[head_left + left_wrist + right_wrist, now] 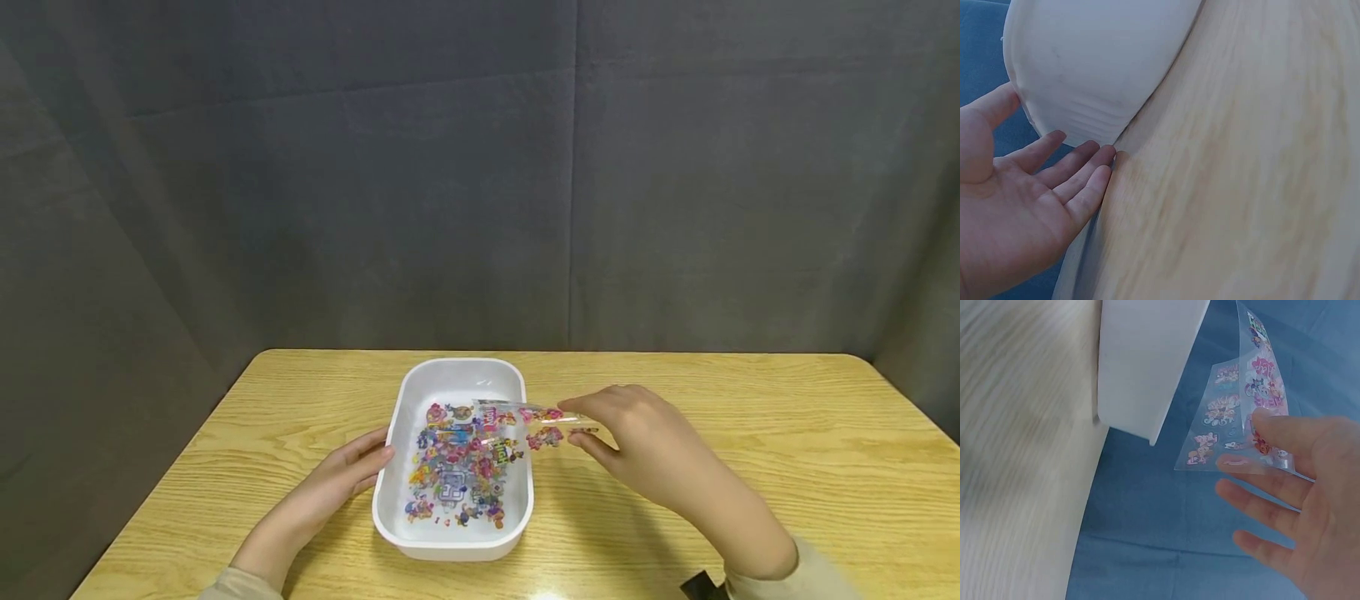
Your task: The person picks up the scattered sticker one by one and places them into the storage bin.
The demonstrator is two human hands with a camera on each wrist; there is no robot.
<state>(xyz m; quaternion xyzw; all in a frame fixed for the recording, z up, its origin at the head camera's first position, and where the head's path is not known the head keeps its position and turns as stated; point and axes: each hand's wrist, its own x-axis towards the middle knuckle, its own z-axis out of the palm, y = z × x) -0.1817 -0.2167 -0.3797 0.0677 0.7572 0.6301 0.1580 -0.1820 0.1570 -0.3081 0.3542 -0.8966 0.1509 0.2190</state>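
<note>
A white rectangular plastic tray (528, 483) with rounded corners stands on the table, holding clear sticker sheets (450, 479) printed with colourful cartoon figures. At its left side my left hand (341, 475) touches the rim with the thumb, the fingers loosely extended along the outer wall. My right hand (637, 437), to the right of the tray, pinches a clear sticker sheet (1265, 381) between thumb and fingers. That sheet looks bent, or may be two sheets. Its left part overhangs the tray in the head view. The other right fingers (1266, 503) are spread apart.
A wooden table (750, 417) with rounded far corners extends on both sides of the tray. Behind it hangs a dark grey cloth (450, 208). A small black object (701, 586) shows beside the right sleeve at the bottom edge.
</note>
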